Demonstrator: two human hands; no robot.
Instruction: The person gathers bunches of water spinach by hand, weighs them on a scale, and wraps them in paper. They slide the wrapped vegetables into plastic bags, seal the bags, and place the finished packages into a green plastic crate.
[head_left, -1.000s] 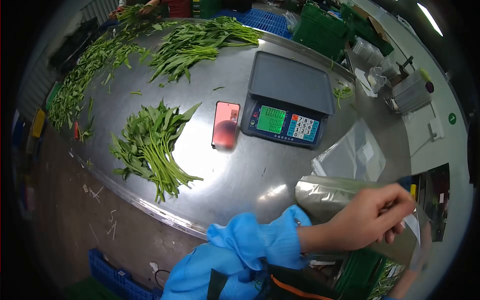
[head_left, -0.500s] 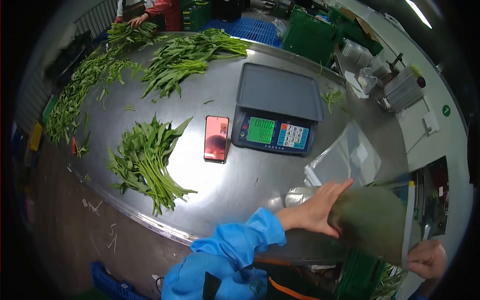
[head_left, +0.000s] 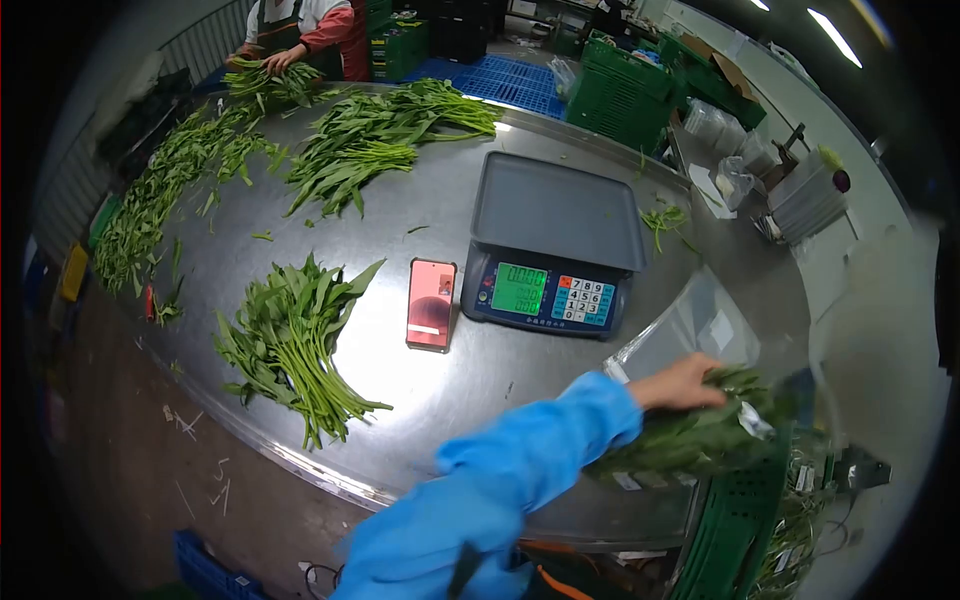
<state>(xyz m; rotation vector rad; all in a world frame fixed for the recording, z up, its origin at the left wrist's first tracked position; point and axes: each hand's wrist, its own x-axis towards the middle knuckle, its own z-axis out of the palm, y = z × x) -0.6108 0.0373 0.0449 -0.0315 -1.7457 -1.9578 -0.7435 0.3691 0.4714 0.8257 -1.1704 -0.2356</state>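
My left hand (head_left: pixel 685 385), in a blue sleeve, is closed on the top of a bag of leafy greens (head_left: pixel 690 435) at the table's right end. Motion blurs the bag, and a white patch (head_left: pixel 755 421) shows on its side. Flat clear plastic bags (head_left: pixel 690 325) lie just beyond this hand. My right hand does not show. A green crate (head_left: pixel 735 525) stands below the table edge, with more greens (head_left: pixel 800 500) beside it.
A digital scale (head_left: pixel 555 215) and a propped phone (head_left: pixel 431 305) stand mid-table. Loose greens lie in a bunch (head_left: pixel 300 345), a pile (head_left: pixel 385 130) and a heap (head_left: pixel 165 195). Across the table, a co-worker's hand (head_left: pixel 287 58) touches greens. Stacked green crates (head_left: pixel 620 90) stand behind.
My right hand has left view, along with the pale bar by it. My left hand has shifted slightly right and up; green leaves now show beneath it. The view has tilted slightly upward.
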